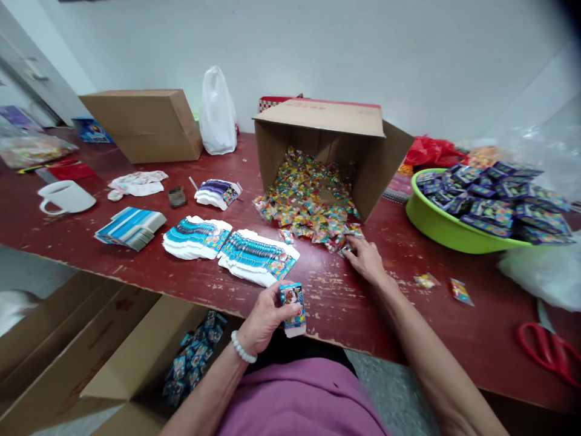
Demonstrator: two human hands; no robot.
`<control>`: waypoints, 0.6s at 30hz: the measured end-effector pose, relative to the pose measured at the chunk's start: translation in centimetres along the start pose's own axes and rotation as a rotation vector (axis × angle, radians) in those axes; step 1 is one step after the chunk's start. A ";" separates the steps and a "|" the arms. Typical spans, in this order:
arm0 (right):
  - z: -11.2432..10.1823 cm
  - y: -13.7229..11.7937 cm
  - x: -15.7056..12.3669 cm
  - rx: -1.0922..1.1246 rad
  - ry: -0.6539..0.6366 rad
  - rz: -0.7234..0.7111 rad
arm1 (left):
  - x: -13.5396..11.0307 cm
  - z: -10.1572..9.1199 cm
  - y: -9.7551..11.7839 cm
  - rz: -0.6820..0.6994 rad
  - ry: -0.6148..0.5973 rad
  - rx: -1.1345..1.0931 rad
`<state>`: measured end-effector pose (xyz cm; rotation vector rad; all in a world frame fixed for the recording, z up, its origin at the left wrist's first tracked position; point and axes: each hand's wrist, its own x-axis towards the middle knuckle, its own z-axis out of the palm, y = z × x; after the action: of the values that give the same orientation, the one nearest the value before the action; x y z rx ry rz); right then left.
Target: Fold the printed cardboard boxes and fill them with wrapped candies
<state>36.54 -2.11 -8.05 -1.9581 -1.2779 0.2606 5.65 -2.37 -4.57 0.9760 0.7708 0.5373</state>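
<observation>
My left hand (267,318), with a beaded bracelet at the wrist, grips a small blue printed box (293,306) over the table's front edge. The thumb lies across its front, and a pale flap shows at the lower end. My right hand (367,261) is at the front edge of a heap of wrapped candies (313,206), its fingers pinched on a small candy packet (345,249). The heap spills out of a cardboard box (390,163) lying on its side. Left of my hands lie fanned stacks of flat blue cartons (258,254).
A green basin (449,239) full of dark packets stands at right, with red scissors (544,351) nearer me. Two loose candy packets (462,292) lie nearby. A white mug (66,197) is at left. Below the edge, an open carton (131,357) holds small blue boxes.
</observation>
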 end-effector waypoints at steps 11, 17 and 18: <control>0.8 0.0 -2.5 0.344 -0.066 0.262 | -0.1 -3.0 1.8 0.066 0.251 0.210; -0.2 -7.1 -7.3 0.783 -0.235 0.283 | -0.2 -1.8 2.4 0.085 0.291 -0.148; -0.2 -8.4 -8.0 0.842 -0.285 0.264 | -0.3 -1.6 2.4 0.068 0.276 -0.183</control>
<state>27.01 -7.34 -3.87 -1.3617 -0.8486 1.0541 4.07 -0.63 -2.92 0.7691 0.9185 0.7991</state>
